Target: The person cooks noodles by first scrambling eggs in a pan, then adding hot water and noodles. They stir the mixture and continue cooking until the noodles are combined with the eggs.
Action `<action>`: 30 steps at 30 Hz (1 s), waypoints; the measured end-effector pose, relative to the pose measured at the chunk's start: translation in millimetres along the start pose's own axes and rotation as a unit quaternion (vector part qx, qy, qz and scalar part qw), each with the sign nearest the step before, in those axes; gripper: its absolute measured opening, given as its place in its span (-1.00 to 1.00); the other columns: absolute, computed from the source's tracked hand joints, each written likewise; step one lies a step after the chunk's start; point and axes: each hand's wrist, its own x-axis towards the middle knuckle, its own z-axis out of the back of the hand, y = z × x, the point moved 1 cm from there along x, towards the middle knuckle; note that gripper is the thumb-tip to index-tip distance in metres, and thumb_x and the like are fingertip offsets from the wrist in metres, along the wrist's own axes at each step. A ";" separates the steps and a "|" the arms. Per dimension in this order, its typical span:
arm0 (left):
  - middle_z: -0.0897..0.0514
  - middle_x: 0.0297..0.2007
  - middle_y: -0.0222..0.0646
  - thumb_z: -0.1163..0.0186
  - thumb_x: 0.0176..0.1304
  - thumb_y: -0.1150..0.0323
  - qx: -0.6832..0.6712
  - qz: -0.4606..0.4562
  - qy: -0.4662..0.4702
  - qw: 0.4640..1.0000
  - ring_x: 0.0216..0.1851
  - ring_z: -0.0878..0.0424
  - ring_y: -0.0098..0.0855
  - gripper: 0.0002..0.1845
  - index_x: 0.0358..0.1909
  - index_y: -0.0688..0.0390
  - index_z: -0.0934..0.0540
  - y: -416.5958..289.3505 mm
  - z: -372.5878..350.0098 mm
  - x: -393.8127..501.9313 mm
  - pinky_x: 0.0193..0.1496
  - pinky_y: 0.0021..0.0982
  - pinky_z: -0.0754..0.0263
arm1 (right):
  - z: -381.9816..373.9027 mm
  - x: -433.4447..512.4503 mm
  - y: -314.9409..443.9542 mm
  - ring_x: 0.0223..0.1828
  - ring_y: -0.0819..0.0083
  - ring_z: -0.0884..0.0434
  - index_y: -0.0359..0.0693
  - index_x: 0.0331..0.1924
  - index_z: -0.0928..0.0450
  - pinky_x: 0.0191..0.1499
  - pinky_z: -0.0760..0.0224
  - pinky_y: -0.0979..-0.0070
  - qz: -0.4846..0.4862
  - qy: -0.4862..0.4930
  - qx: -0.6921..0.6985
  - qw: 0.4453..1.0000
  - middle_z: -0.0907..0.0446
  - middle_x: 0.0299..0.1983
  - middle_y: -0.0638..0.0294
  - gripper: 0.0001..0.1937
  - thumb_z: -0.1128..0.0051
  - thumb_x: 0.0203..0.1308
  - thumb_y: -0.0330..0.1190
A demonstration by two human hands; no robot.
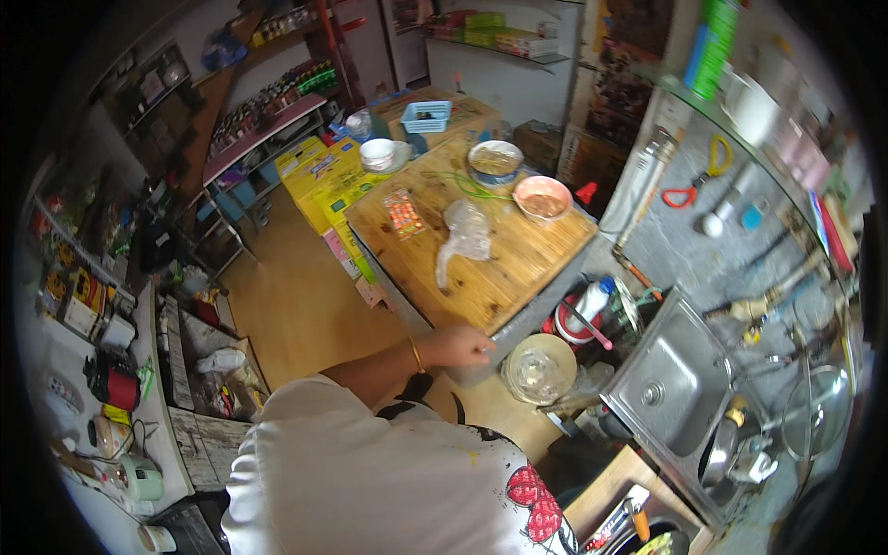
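Note:
My left hand point(463, 347), with a gold-coloured bracelet at the wrist, is at the near corner of a wooden-topped table point(513, 284). Its fingers look curled, but blur hides whether they hold anything. My right hand is out of view. On the tabletop lie a crumpled clear plastic bag point(468, 232) and a blister-like pack of orange and green pieces point(404, 214). Towards the far side are a pink bowl point(543, 198) with brownish contents, a white-and-blue bowl point(495, 164) with food in it, and some green stalks point(472, 186).
A lined waste bin point(539, 369) stands just right of my left hand. Beyond it is a steel sink point(673, 381). Yellow boxes point(326, 173) line the table's left side, with a white bowl point(377, 154) on them. A blue basket point(426, 116) rests on a carton behind.

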 end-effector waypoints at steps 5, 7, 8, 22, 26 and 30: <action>-0.55 -0.24 -0.14 -0.18 0.08 0.34 0.100 0.042 -0.225 0.968 -0.18 -0.53 -0.15 -0.68 -0.11 0.20 -0.51 106.8 121.9 -10.3 -0.12 -0.24 -0.42 | -54.7 86.1 168.7 -0.08 -0.01 -0.49 -0.31 -0.14 -0.57 0.03 -0.36 0.22 -0.081 0.159 0.069 0.982 -0.57 -0.17 -0.09 -0.62 -0.11 0.11 -0.17; -0.29 0.15 -0.06 -0.21 0.04 0.38 0.154 0.038 -0.256 0.954 0.13 -0.29 0.01 -0.40 0.18 0.13 -0.33 144.4 153.9 13.1 0.15 -0.18 -0.28 | -90.2 114.5 265.4 0.06 0.00 -0.41 -0.37 -0.08 -0.47 0.17 -0.18 0.18 -0.113 0.168 0.237 0.950 -0.49 -0.03 -0.05 -0.64 -0.15 0.02 -0.38; -0.19 0.22 -0.05 -0.22 0.01 0.42 0.177 -0.006 -0.248 0.953 0.18 -0.20 0.05 -0.37 0.20 0.10 -0.31 160.2 163.3 29.9 0.18 -0.14 -0.24 | -106.9 131.4 312.9 0.05 0.02 -0.41 -0.36 -0.09 -0.48 0.14 -0.19 0.19 -0.070 0.153 0.314 0.934 -0.49 -0.05 -0.05 -0.62 -0.18 -0.04 -0.39; -0.60 -0.29 -0.42 -0.02 0.21 0.47 -0.300 -0.003 -0.151 0.942 -0.24 -0.51 -0.58 -0.81 -0.19 0.28 -0.56 190.0 200.3 96.7 -0.15 -0.55 -0.40 | -236.2 273.9 599.9 -0.20 0.16 -0.51 -0.25 -0.07 -0.42 -0.11 -0.37 0.34 0.233 0.200 0.255 0.917 -0.49 -0.17 0.00 -0.61 -0.09 -0.04 -0.32; -0.60 -0.30 -0.47 0.00 0.25 0.41 -0.424 0.094 -0.249 0.866 -0.27 -0.48 -0.66 -0.81 -0.22 0.21 -0.58 197.7 210.9 75.2 -0.21 -0.60 -0.36 | -233.8 281.0 563.6 -0.45 0.17 -0.60 -0.26 -0.19 -0.45 -0.40 -0.48 0.32 0.057 0.344 0.080 0.934 -0.58 -0.47 0.06 -0.68 0.04 0.11 -0.19; -0.57 -0.40 -0.48 -0.02 0.25 0.40 -0.421 0.068 -0.173 0.888 -0.32 -0.46 -0.66 -0.85 -0.34 0.22 -0.56 189.6 217.1 65.7 -0.23 -0.59 -0.35 | -179.7 292.3 558.6 -0.40 0.16 -0.61 -0.25 -0.25 -0.56 -0.31 -0.49 0.32 0.100 0.324 0.293 0.894 -0.61 -0.40 0.03 -0.72 -0.14 0.03 -0.23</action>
